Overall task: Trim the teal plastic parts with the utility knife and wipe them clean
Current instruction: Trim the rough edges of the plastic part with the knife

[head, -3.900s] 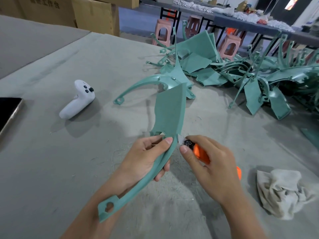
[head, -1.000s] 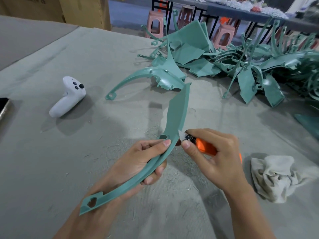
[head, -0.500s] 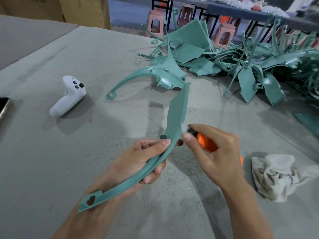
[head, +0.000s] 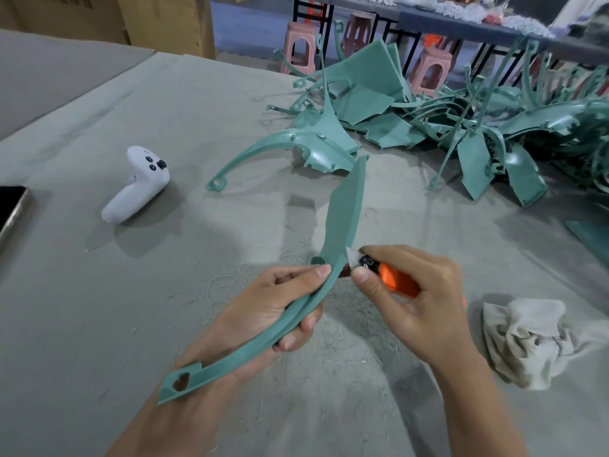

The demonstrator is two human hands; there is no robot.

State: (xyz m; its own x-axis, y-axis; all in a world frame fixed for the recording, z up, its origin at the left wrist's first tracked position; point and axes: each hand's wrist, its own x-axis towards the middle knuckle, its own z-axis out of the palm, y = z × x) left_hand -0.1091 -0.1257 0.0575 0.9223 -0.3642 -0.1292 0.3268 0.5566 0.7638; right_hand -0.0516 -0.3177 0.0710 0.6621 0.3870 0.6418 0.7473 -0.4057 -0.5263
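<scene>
Teal plastic, long and curved, the part (head: pixel 344 212) sits above the grey surface (head: pixel 99 308) in the left hand (head: pixel 273 308). That hand's grip is closed around the narrow middle of the strip, with the thumb laid along its upper side and the fingers curled beneath. The end with a hole lies over the left wrist, and the broad flat end rises away from the person.

The right hand (head: pixel 418 298) has its grip closed on the orange utility knife (head: pixel 393 282), thumb and forefinger pinching it close to the blade (head: pixel 351 255). The short blade meets the part's right edge, just beyond the left thumb tip.

A crumpled pale rag (head: pixel 534 341) lies on the surface near the right hand. More teal parts are heaped in a pile (head: pixel 461 120) at the far right, and one curved piece (head: pixel 296 143) lies in front of it. A white controller (head: pixel 138 186) rests to the left, well apart from the hands, and a dark phone (head: pixel 10 209) sits at the left edge.
</scene>
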